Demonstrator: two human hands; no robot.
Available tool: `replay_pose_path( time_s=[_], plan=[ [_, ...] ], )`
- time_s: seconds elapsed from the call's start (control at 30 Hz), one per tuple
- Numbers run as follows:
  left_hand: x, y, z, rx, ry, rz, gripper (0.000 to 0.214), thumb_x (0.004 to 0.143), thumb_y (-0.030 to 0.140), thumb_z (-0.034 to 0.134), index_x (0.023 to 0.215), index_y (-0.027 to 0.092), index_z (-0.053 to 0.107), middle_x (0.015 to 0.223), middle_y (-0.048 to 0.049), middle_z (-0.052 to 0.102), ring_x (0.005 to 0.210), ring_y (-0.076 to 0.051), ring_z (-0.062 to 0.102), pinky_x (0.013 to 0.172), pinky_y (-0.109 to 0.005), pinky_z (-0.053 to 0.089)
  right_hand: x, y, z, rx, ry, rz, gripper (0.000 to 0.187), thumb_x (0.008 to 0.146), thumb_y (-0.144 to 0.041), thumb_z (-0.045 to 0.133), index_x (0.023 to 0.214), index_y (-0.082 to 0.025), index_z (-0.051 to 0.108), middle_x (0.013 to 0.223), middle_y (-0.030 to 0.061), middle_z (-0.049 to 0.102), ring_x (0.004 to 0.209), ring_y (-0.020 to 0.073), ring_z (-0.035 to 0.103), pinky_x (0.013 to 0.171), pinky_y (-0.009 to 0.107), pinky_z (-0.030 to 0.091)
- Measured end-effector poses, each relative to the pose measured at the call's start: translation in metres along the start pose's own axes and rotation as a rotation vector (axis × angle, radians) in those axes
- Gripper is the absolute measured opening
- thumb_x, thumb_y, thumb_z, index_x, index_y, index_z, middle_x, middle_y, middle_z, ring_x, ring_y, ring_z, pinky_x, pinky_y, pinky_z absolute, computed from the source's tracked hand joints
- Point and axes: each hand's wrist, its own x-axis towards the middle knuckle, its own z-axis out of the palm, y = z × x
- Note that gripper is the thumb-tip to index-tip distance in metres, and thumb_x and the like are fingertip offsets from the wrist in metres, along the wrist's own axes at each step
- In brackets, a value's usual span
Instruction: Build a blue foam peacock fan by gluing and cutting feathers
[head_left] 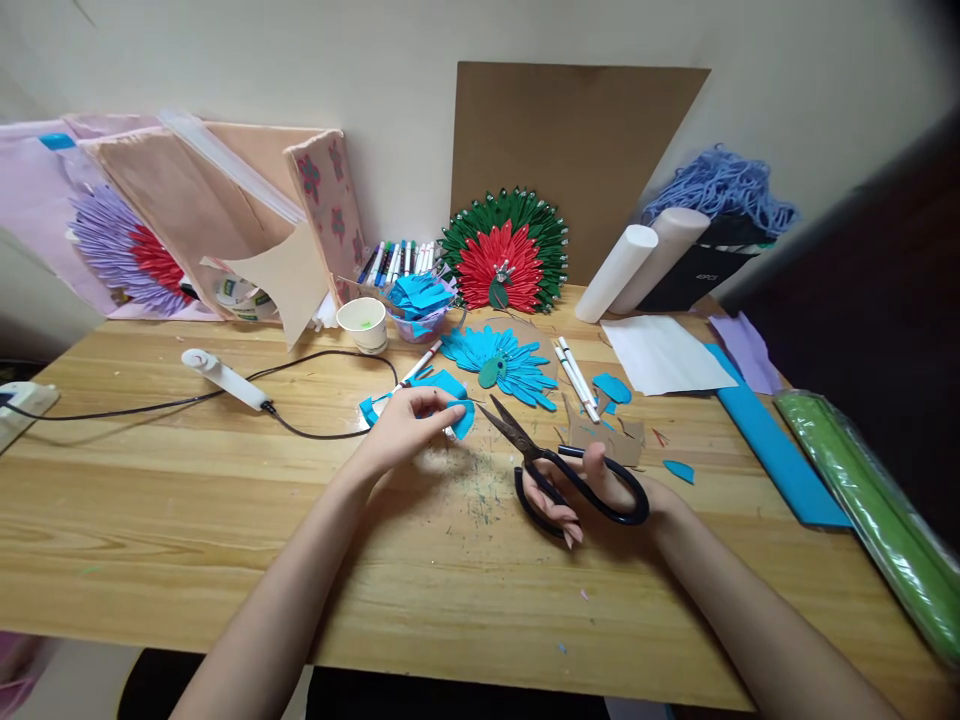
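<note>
My left hand (411, 425) pinches a small piece of blue paper (463, 418) between thumb and fingers. Through the black handles of a pair of scissors (529, 448) go the fingers and thumb of my right hand (559, 500). The scissor blades are a little apart, and their tips point at the blue piece without visibly cutting it. Behind my hands lies a blue paper peacock (517, 368) with a green body. More blue paper (442, 382) rests just beyond my left hand. A leaf-shaped blue cutout (679, 471) is to the right of the scissors.
A glue gun (225, 380) with a black cord lies left. Behind stand a paper cup (362, 325), a basket of blue scraps (420, 305) and a red-green peacock (502, 250). White markers (577, 378), cardboard scraps (606, 440) and a green roll (862, 510) are on the right.
</note>
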Motion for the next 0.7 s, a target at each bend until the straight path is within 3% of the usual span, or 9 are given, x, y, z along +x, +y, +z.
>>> replay_pose_path(
  time_s=[0.4, 0.7],
  plan=[
    [-0.002, 0.000, -0.001, 0.149, -0.106, 0.037, 0.026, 0.074, 0.037, 0.062, 0.069, 0.012, 0.065, 0.058, 0.0003, 0.053, 0.052, -0.008, 0.043, 0.047, -0.020, 0.031, -0.010, -0.003, 0.002, 0.043, 0.023, 0.126, 0.087, 0.049, -0.091, 0.023, 0.078, -0.014, 0.050, 0.055, -0.0065, 0.039, 0.039, 0.0059, 0.038, 0.040, 0.021, 0.042],
    [-0.003, 0.004, -0.010, 0.078, -0.304, -0.040, 0.019, 0.071, 0.031, 0.064, 0.070, 0.012, 0.065, 0.061, -0.0002, 0.060, 0.056, -0.009, 0.050, 0.056, -0.020, 0.039, -0.006, 0.001, -0.005, 0.085, -0.095, 0.163, 0.077, 0.054, -0.088, 0.035, 0.072, -0.015, 0.050, 0.044, -0.0087, 0.039, 0.029, 0.0054, 0.036, 0.028, 0.018, 0.033]
  ],
)
